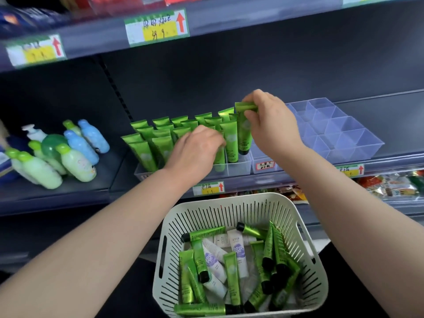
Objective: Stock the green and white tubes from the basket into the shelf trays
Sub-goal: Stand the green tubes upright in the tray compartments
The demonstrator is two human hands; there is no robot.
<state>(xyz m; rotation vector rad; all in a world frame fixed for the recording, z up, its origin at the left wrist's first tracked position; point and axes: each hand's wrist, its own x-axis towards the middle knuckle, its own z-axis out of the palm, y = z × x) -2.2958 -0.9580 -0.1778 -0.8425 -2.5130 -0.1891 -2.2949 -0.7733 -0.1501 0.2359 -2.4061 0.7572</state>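
My right hand [268,120] pinches the crimped top of a green tube [244,131] that stands cap down at the right end of the clear left tray [238,166]. That tray holds several upright green tubes [158,138]. My left hand [197,145] reaches in among them, its fingers curled against the tubes in the front rows; what they grip is hidden. Below, the pale slotted basket [220,207] holds several loose green tubes [229,274] and a few white tubes [238,249].
A clear divided tray [339,131] stands to the right on the same shelf, its compartments bare. Green and blue bottles [68,152] stand at the left. Price labels [158,26] hang on the shelf edge above. Packaged goods [390,184] lie on the lower shelf.
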